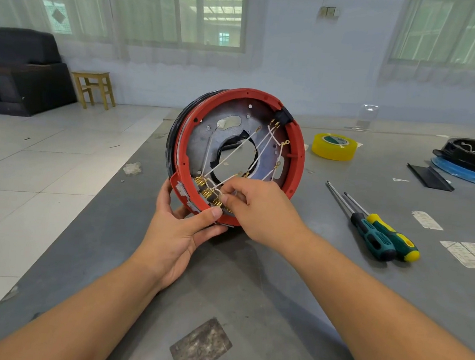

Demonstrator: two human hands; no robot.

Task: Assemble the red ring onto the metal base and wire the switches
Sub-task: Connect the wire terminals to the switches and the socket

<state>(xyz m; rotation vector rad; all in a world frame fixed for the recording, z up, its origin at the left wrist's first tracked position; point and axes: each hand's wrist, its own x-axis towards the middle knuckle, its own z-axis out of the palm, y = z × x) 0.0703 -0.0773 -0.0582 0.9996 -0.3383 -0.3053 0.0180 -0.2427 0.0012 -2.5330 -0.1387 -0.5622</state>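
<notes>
Gripping the lower rim of one red ring (297, 168) on its metal base (205, 136), my left hand (179, 232) props it upright on the table (277, 299); my right hand (256, 207) pinches a white wire (215, 190). Rightward lie one tape roll (334, 146) and two screwdrivers (379, 231).
</notes>
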